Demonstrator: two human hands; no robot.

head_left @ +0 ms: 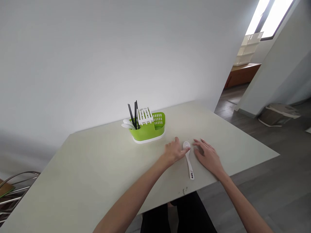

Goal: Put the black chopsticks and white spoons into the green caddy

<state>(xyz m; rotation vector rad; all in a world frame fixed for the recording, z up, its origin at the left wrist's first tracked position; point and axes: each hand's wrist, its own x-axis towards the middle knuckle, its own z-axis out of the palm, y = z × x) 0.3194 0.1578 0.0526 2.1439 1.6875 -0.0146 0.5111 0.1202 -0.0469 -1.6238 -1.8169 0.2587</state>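
A white spoon (189, 163) lies on the pale table (102, 171), its bowl pointing away from me and dark marks near the handle's end. My left hand (174, 150) is on the left side of the bowl, thumb stretched over the bowl's edge and index finger apart from it. Whether the thumb presses on the spoon I cannot tell. To the right of the spoon, my right hand (207, 155) rests on the tabletop with its fingers spread, holding nothing. Behind my left hand stands a green utensil basket (147, 132) with a white slatted rack (145, 115).
Black chopsticks (135, 113) and white spoons (128, 124) stick out of the basket's left end. A white wall (109, 64) rises behind the table. There is a metal-framed chair (19, 191) at lower left and a grey bin (278, 115) on the floor at right.
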